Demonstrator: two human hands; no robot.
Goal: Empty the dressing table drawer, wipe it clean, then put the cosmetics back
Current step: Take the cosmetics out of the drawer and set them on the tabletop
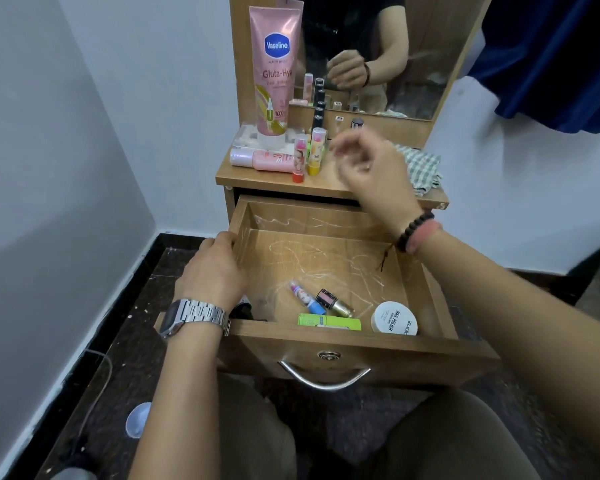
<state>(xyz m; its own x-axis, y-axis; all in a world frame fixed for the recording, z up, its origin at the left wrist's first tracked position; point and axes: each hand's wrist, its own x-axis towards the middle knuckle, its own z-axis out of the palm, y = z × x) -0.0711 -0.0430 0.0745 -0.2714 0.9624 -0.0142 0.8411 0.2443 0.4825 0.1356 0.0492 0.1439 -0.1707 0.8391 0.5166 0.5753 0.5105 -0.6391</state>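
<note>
Status: emptying step, partly done. The drawer is pulled out toward you and mostly bare; white scuff marks show on its floor, so by my reading the wipe has not been done.

Already out on the tabletop: a tall pink tube standing at the back left, a pink bottle lying on its side, two small sticks upright just beside it, and a few dark tubes near the mirror. A checked cloth lies at the right of the tabletop, ready for wiping.

Still in the drawer, all at the front: a blue-capped stick, a gold-based lipstick touching it, a green box against the front wall, a white nail-polish jar at front right. Something dark sits at front left, mostly hidden by your wrist.

Your left hand grips the drawer's left wall, fingers curled over the rim. Your right hand hovers over the tabletop, blurred; grip looks loose, fingers half curled, nothing visibly held.

Remaining, as judged: lift out the last items, wipe, restock everything.
</note>
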